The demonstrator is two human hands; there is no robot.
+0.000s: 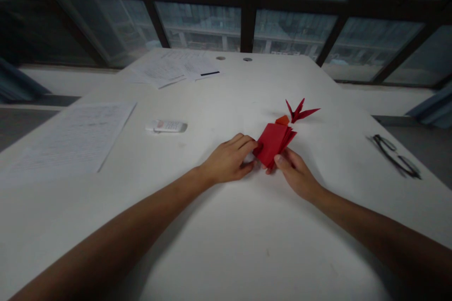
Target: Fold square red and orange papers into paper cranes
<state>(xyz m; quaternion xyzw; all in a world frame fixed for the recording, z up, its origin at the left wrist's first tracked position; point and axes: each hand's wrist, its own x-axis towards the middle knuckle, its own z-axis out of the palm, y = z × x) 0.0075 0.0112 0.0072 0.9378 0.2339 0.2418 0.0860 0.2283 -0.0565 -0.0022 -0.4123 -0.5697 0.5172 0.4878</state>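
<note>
Folded red paper (270,143), with several layers fanned at its right edge, is held just above the white table between both hands. My right hand (296,171) grips its lower right side, thumb on top and fingers underneath. At the left edge, my left hand (233,157) has its bent fingertips on the paper; its grip there is partly hidden. Just behind the paper lies a small orange folded piece (282,120). Beyond that stands a red origami crane (300,112) with pointed tips raised.
A white remote-like object (166,126) lies left of my hands. Printed sheets (81,131) cover the left side, and more papers (165,68) with a dark pen (210,74) are at the back. Black-framed glasses (395,155) rest near the right edge of the table (247,244).
</note>
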